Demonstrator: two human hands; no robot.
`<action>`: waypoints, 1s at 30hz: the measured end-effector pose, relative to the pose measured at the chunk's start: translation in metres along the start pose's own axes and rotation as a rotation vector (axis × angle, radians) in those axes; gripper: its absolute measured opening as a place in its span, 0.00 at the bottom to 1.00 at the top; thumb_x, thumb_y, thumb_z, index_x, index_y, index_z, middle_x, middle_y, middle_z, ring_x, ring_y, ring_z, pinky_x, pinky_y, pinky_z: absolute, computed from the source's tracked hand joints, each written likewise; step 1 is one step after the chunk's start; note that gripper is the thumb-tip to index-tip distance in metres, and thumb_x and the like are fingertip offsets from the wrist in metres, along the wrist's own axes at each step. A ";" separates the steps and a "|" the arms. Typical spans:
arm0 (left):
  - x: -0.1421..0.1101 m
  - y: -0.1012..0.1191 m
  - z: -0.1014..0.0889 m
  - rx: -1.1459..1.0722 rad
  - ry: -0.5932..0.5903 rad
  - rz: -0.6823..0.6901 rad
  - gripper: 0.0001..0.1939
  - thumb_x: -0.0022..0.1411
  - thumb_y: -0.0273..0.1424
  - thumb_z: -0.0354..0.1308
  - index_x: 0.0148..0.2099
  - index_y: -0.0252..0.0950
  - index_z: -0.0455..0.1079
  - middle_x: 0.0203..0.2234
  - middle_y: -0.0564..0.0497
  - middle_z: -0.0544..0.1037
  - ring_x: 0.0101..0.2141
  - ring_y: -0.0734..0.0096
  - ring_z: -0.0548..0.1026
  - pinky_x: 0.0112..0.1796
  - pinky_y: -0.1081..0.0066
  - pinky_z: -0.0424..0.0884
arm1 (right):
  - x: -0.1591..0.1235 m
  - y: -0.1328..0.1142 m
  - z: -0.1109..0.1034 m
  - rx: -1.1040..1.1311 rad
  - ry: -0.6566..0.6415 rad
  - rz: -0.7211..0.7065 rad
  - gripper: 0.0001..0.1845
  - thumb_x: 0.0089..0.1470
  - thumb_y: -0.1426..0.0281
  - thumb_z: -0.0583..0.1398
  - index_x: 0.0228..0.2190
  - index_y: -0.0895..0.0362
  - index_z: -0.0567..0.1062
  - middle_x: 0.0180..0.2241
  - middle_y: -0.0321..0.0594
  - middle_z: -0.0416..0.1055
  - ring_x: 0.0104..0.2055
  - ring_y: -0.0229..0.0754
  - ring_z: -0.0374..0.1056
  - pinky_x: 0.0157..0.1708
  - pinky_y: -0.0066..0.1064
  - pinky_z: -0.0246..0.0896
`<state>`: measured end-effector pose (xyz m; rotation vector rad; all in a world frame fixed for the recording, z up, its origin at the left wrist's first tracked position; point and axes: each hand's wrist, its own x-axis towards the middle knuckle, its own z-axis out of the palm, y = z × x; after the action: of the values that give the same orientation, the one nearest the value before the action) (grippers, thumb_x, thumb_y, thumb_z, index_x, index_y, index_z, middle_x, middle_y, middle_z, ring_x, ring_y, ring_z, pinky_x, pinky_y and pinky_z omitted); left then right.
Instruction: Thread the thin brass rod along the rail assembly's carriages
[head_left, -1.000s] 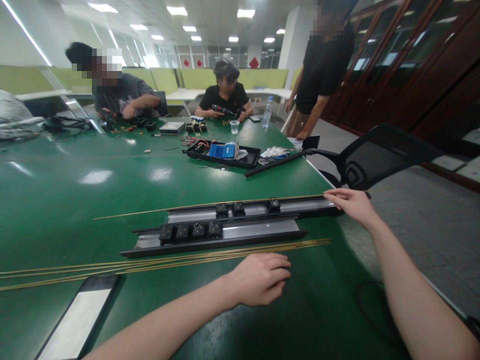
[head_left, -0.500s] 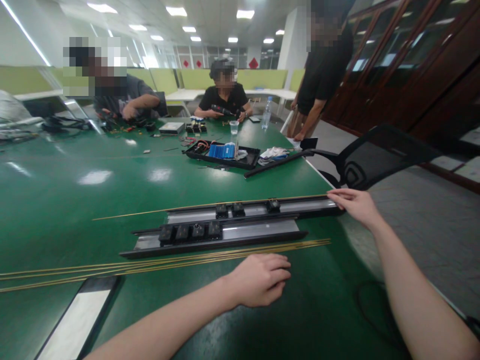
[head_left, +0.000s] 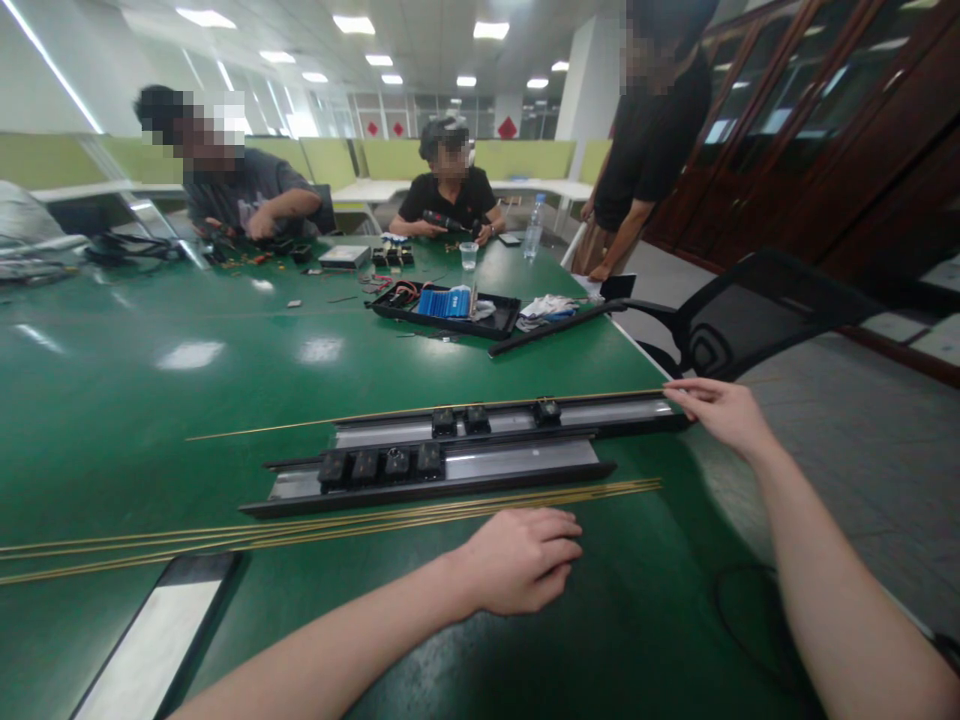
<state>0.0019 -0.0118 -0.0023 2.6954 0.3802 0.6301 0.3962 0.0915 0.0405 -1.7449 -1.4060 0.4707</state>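
My left hand rests palm down on the green tabletop, its fingers loosely bent and slightly apart, holding nothing. Just beyond it lies a bundle of several thin brass rods. My right hand pinches a single brass rod at the right end of the far rail. This rod runs leftward along the far rail's back edge and pokes out past my fingers. The far black-edged rail carries 3 small black blocks. In front of it, the near rail bears several similar blocks towards its left.
A phone-like slab lies at the front left. Farther back are a black tray with blue parts, gloves, a cup and a bottle. A mesh chair stands at right. Three people are around the table.
My right hand has slid slightly to the right along the brass rod and the far rail. The left hand, rails and blocks stay where they were.
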 end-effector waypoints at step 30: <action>0.000 0.000 -0.001 0.011 -0.005 0.000 0.15 0.69 0.30 0.51 0.53 0.32 0.73 0.55 0.43 0.77 0.59 0.62 0.72 0.61 0.65 0.69 | -0.002 0.008 -0.007 0.040 0.119 0.049 0.33 0.43 0.50 0.70 0.44 0.62 0.83 0.19 0.38 0.68 0.26 0.40 0.60 0.30 0.34 0.56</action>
<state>0.0010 -0.0119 -0.0011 2.7070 0.3840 0.6231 0.4053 0.0873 0.0378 -1.7494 -1.2647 0.4121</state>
